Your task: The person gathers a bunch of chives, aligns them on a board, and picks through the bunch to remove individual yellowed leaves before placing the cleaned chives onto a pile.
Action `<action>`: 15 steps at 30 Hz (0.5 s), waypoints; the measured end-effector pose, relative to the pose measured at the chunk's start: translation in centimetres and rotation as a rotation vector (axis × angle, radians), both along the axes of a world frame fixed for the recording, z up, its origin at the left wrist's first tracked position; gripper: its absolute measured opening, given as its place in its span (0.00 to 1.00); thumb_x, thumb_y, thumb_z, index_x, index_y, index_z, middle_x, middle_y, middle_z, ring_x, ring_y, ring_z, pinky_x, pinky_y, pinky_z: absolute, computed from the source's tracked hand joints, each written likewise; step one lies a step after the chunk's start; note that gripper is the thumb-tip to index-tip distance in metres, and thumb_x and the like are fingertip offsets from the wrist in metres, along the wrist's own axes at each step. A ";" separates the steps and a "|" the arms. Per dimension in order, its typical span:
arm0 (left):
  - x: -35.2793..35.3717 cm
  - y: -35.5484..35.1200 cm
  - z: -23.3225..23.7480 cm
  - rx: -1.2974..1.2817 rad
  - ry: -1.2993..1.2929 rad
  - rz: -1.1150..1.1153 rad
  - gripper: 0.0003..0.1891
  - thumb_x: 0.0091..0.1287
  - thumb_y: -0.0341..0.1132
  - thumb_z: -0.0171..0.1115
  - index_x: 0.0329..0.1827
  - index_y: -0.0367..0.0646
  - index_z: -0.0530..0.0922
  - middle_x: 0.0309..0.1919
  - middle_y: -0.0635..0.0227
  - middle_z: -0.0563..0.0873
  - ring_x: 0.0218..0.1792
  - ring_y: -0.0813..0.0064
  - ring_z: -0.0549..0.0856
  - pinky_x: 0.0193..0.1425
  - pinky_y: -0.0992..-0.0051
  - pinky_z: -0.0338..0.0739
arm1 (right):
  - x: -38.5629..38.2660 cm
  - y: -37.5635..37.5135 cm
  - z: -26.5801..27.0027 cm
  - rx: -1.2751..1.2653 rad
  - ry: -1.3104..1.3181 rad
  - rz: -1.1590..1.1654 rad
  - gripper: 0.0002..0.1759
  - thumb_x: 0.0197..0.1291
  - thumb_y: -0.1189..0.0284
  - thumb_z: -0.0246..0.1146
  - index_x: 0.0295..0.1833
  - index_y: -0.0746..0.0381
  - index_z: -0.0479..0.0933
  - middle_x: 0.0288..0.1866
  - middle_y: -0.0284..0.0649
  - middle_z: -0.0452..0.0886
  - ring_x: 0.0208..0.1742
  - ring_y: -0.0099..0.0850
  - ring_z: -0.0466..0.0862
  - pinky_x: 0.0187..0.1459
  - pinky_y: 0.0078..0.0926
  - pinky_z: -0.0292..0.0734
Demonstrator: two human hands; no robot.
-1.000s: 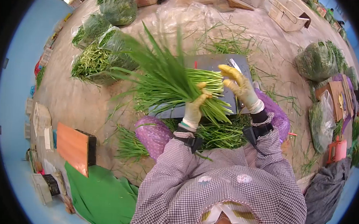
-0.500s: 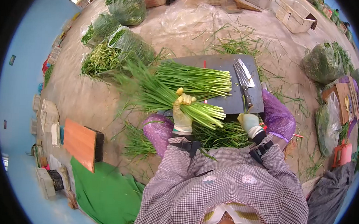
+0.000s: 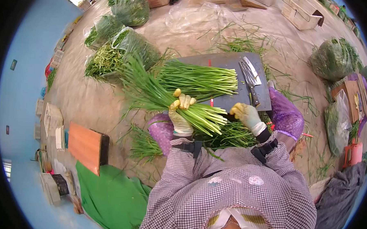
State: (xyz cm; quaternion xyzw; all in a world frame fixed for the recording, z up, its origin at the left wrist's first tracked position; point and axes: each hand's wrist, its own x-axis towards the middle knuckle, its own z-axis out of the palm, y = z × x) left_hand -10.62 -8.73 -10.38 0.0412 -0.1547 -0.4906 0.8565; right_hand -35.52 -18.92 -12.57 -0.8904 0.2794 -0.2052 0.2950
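Observation:
My left hand [image 3: 181,112], in a yellowish glove, is wrapped round a bunch of garlic chives [image 3: 206,118]. Their pale cut ends point right, and the green leaves fan out to the upper left. A second bunch of chives [image 3: 201,77] lies on the dark grey board [image 3: 231,60]. My gloved right hand [image 3: 245,115] is near the pale ends of the held bunch, its fingers curled; whether anything thin is between them cannot be made out. At the board's right side lies a knife [image 3: 252,78] with a dark handle.
More chives [image 3: 236,135] lie in front of my body, below the board. Plastic bags of greens [image 3: 133,49] stand at the upper left, another bag [image 3: 334,59] at the right. Loose leaves litter the floor. An orange board [image 3: 83,147] and green cloth [image 3: 110,193] are at the lower left.
My right hand has moved up and left from the board's lower edge towards the stem ends. My left hand, still holding the bunch, has shifted slightly left.

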 end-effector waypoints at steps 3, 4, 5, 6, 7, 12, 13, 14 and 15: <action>0.9 0.3 -0.1 -0.037 0.014 0.022 0.20 0.66 0.29 0.62 0.61 0.37 0.80 0.23 0.77 0.68 0.29 0.81 0.69 0.46 0.75 0.69 | -1.8 0.1 0.4 0.603 -0.135 -0.318 0.11 0.72 0.67 0.60 0.40 0.62 0.82 0.35 0.33 0.83 0.33 0.21 0.80 0.39 0.22 0.77; 1.0 0.3 -0.2 -0.048 -0.008 0.023 0.20 0.66 0.29 0.62 0.62 0.38 0.80 0.24 0.77 0.68 0.29 0.81 0.69 0.47 0.74 0.70 | -1.6 0.4 0.8 0.674 -0.255 -0.259 0.12 0.73 0.66 0.60 0.41 0.63 0.82 0.35 0.34 0.84 0.34 0.20 0.79 0.40 0.21 0.76; 0.7 0.2 -0.3 -0.044 -0.004 0.026 0.21 0.66 0.29 0.62 0.62 0.38 0.80 0.24 0.77 0.68 0.29 0.81 0.70 0.48 0.74 0.70 | -0.7 0.8 1.1 0.743 -0.380 -0.201 0.13 0.74 0.65 0.60 0.43 0.64 0.82 0.35 0.35 0.84 0.35 0.19 0.79 0.41 0.20 0.76; 0.3 0.0 -0.2 -0.043 -0.002 0.030 0.21 0.66 0.29 0.62 0.62 0.38 0.80 0.24 0.76 0.68 0.30 0.81 0.70 0.48 0.73 0.70 | 0.4 1.2 1.8 0.805 -0.508 -0.139 0.15 0.75 0.64 0.60 0.44 0.66 0.82 0.35 0.35 0.84 0.35 0.19 0.78 0.42 0.20 0.76; 0.0 -0.2 -0.1 -0.042 -0.001 0.035 0.21 0.66 0.29 0.62 0.63 0.38 0.79 0.25 0.76 0.68 0.30 0.80 0.70 0.49 0.73 0.70 | 1.4 1.5 1.9 0.717 -0.415 -0.104 0.15 0.74 0.63 0.61 0.44 0.66 0.82 0.34 0.34 0.83 0.37 0.19 0.78 0.43 0.20 0.76; -0.4 -0.3 -0.4 0.053 -0.090 0.108 0.26 0.66 0.31 0.61 0.69 0.38 0.75 0.33 0.70 0.74 0.40 0.74 0.75 0.61 0.64 0.76 | 4.2 3.6 2.0 1.087 -0.542 -0.158 0.14 0.73 0.65 0.63 0.50 0.66 0.80 0.43 0.30 0.83 0.45 0.19 0.79 0.50 0.20 0.74; -0.3 -0.2 -0.5 0.072 -0.093 0.126 0.26 0.66 0.31 0.61 0.68 0.38 0.75 0.33 0.70 0.74 0.40 0.74 0.76 0.62 0.64 0.76 | 4.4 3.8 2.4 1.142 -0.556 -0.179 0.14 0.72 0.65 0.63 0.51 0.66 0.79 0.44 0.30 0.83 0.46 0.19 0.79 0.51 0.19 0.74; -0.4 -0.1 -0.6 0.092 -0.095 0.144 0.26 0.66 0.31 0.61 0.68 0.38 0.75 0.33 0.70 0.74 0.40 0.73 0.76 0.62 0.63 0.76 | 4.6 4.1 2.4 1.118 -0.560 -0.195 0.14 0.72 0.66 0.63 0.52 0.66 0.79 0.45 0.31 0.83 0.47 0.19 0.79 0.53 0.19 0.73; -0.5 0.0 -0.7 0.112 -0.097 0.159 0.26 0.66 0.31 0.60 0.68 0.38 0.75 0.34 0.70 0.75 0.41 0.73 0.76 0.62 0.63 0.77 | 4.7 4.3 2.4 1.095 -0.600 -0.196 0.14 0.72 0.66 0.63 0.52 0.66 0.79 0.45 0.31 0.83 0.47 0.19 0.79 0.53 0.20 0.73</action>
